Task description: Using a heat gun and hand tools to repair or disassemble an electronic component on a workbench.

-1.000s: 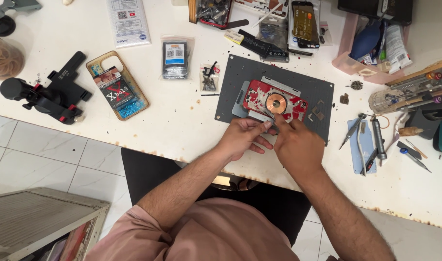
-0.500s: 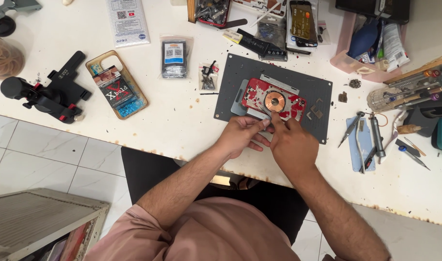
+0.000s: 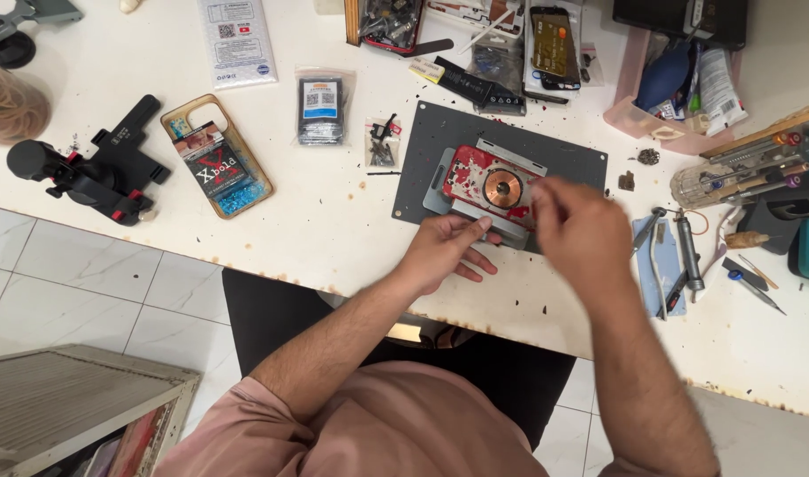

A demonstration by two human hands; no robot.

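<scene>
An opened phone with a red inner face and a copper coil (image 3: 491, 184) sits clamped in a grey metal holder on a dark grey mat (image 3: 422, 150) on the white table. My left hand (image 3: 446, 247) rests at the mat's near edge, fingertips on the holder's lower jaw. My right hand (image 3: 581, 225) hovers over the phone's right end, blurred, fingers pinched together; whether it holds a small part cannot be seen.
Left of the mat lie a phone case (image 3: 216, 155), a black clamp tool (image 3: 91, 170) and small bagged parts (image 3: 320, 109). Tweezers and screwdrivers (image 3: 678, 256) lie to the right, a pink tray (image 3: 678, 79) behind them. Another phone (image 3: 554, 40) is at the back.
My right hand has lifted off the near edge of the phone and moved right. My left hand stays on the holder, its fingers now spread flatter.
</scene>
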